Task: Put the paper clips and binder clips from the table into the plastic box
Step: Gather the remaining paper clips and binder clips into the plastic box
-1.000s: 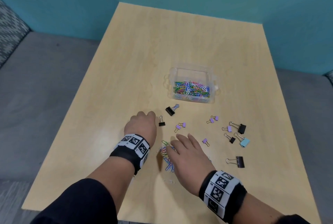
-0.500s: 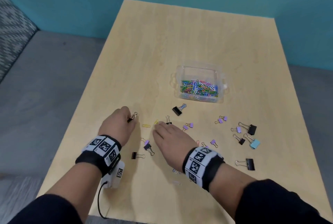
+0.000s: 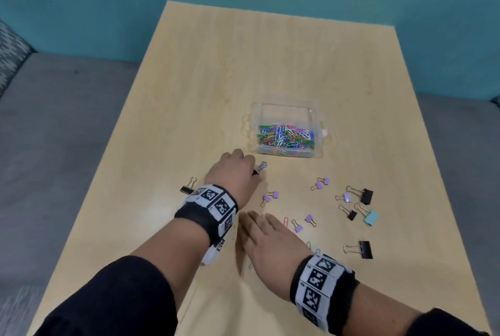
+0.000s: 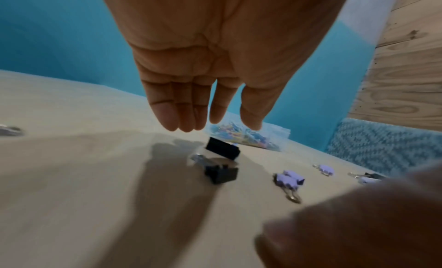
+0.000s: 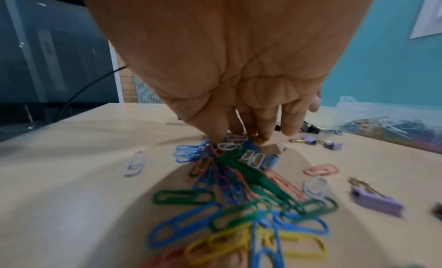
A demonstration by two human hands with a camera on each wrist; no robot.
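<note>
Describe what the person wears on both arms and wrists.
Both arms have black sleeves pushed up the forearms. Each wrist carries a black band faced with white tiles bearing black square code markers: the left wristband and the right wristband. A white unit hangs under the left band.

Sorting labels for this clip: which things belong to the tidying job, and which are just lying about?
Job: plastic box, paper clips, black binder clips, purple binder clips, blue binder clip, table.
Lying about: patterned cushion, grey seat, black cable.
</note>
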